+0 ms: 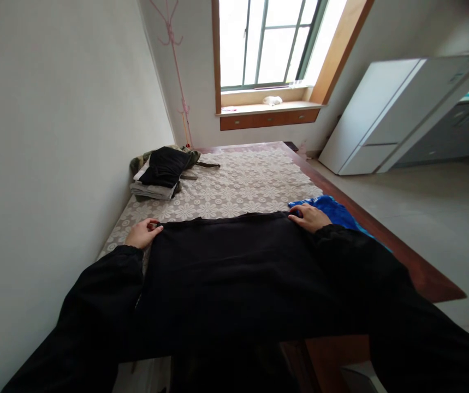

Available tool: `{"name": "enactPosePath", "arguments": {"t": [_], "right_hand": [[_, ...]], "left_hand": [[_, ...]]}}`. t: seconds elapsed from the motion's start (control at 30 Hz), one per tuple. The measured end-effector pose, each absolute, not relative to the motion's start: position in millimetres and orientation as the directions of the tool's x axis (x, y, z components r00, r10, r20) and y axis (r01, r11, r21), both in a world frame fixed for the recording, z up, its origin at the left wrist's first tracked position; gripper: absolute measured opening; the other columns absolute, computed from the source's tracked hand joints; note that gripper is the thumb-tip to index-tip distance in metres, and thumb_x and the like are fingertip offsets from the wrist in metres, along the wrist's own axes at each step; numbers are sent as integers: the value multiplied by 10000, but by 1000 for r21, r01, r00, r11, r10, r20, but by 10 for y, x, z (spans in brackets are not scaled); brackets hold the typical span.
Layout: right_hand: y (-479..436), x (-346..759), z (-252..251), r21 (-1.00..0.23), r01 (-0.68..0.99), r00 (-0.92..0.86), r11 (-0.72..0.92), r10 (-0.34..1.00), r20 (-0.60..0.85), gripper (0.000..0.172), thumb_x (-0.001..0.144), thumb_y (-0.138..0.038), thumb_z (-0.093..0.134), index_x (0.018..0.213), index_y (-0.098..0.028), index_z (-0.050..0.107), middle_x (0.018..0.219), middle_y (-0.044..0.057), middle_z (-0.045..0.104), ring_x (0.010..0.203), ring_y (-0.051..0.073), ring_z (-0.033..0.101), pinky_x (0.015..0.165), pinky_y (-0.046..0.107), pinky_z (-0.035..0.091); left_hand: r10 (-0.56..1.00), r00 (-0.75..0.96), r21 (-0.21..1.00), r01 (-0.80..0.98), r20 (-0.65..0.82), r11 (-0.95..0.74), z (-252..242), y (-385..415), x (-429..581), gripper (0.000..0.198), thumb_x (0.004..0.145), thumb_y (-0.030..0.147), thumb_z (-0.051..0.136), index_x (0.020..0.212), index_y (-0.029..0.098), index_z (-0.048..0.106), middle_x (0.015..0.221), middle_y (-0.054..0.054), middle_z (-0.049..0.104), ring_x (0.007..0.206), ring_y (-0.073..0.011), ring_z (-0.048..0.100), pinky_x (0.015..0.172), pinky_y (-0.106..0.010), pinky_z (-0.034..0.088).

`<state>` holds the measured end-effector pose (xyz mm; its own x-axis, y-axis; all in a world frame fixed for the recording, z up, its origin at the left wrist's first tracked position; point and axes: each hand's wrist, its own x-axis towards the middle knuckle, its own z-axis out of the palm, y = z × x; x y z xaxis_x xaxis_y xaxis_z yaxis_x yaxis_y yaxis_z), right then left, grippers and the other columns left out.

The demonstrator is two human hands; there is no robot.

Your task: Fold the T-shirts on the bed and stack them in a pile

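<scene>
A black garment [234, 262] is spread wide in front of me, its far edge nearly straight between my two hands; I cannot tell what kind of garment it is. My left hand [143, 233] pinches its far left corner between thumb and fingers. At the far right corner, my right hand [310, 217] is closed on the fabric in the same way. A blue cloth [336, 212] with some white lies beside and partly behind my right hand and sleeve. The garment's near part hangs in dark shadow close to my body.
A patterned lace tablecloth [238, 183] covers the reddish-brown table [431, 278]. Folded clothes [164, 169] in black, grey and camouflage are piled at the far left, by the wall. Beyond stand a pink coat rack [179, 76], a window sill [254, 109] and a white fridge [393, 114].
</scene>
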<state>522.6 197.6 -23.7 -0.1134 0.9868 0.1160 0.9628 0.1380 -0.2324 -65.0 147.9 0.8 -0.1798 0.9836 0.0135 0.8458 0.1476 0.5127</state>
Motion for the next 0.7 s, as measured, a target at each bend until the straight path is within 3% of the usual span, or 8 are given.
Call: {"name": "enactPosePath", "arguments": {"t": [0.17, 0.27, 0.5, 0.7], "right_hand": [[2020, 5290, -407, -438, 878, -58, 192, 952, 300, 165, 821, -362, 608, 896, -220, 642, 1025, 82, 677, 882, 238, 621, 848, 366, 495], [2036, 5324, -469, -582, 795, 15, 173, 953, 302, 172, 832, -377, 579, 912, -228, 610, 1030, 69, 701, 860, 223, 628, 840, 356, 497], [2094, 5405, -489, -668, 741, 60, 69, 984, 168, 269, 786, -494, 619, 866, -238, 596, 856, 43, 692, 845, 232, 642, 814, 350, 489], [2099, 5400, -500, -776, 624, 138, 91, 965, 224, 284, 767, -503, 649, 856, -250, 555, 849, 40, 675, 800, 217, 633, 769, 333, 503]], "left_hand": [[970, -215, 523, 843, 117, 124, -109, 1447, -688, 308, 780, 485, 594, 931, 220, 637, 965, -51, 723, 697, -175, 640, 667, -269, 448], [960, -221, 548, 831, 173, 92, -155, 1418, -704, 289, 797, 476, 571, 935, 224, 606, 972, -51, 710, 695, -170, 626, 663, -267, 442], [947, -268, 674, 734, 175, 83, -216, 1508, -730, 311, 741, 491, 613, 869, 209, 582, 847, -42, 676, 732, -183, 616, 702, -281, 462], [915, -330, 775, 631, 231, 31, -210, 1544, -700, 352, 743, 508, 583, 901, 194, 556, 765, -9, 618, 581, -129, 532, 591, -254, 439]]}}
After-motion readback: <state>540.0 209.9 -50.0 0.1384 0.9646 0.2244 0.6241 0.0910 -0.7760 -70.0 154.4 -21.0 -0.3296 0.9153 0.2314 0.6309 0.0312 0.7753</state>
